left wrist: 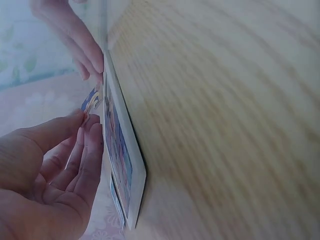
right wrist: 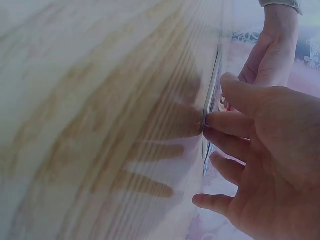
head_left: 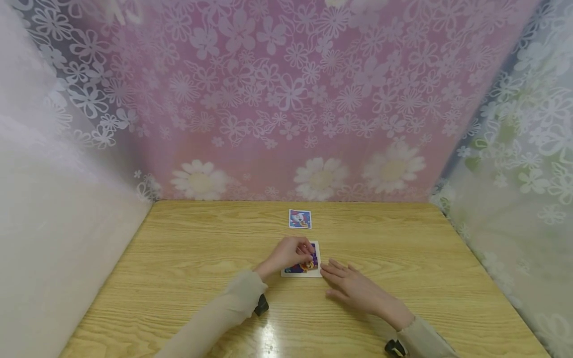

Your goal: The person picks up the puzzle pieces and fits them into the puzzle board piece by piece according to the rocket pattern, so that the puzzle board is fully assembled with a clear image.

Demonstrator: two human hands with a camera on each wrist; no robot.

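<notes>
A small picture board with a white border point(head_left: 301, 275) lies on the table, showing a dark blue and orange picture point(head_left: 292, 269). Over its right part, my left hand point(head_left: 288, 252) pinches a thin, colourful puzzle piece point(left wrist: 92, 101) between thumb and fingers. In the left wrist view the piece is tilted up, its lower edge close to the board's surface. My right hand point(head_left: 355, 289) has its fingers extended, the fingertips right at the board's right edge. The left hand hides part of the picture in the head view.
Behind the board lies a square picture card point(head_left: 300, 219) with a white figure on blue. The wood-grain table point(head_left: 201, 238) ends at a pink floral curtain point(head_left: 268, 99), with pale hangings at both sides.
</notes>
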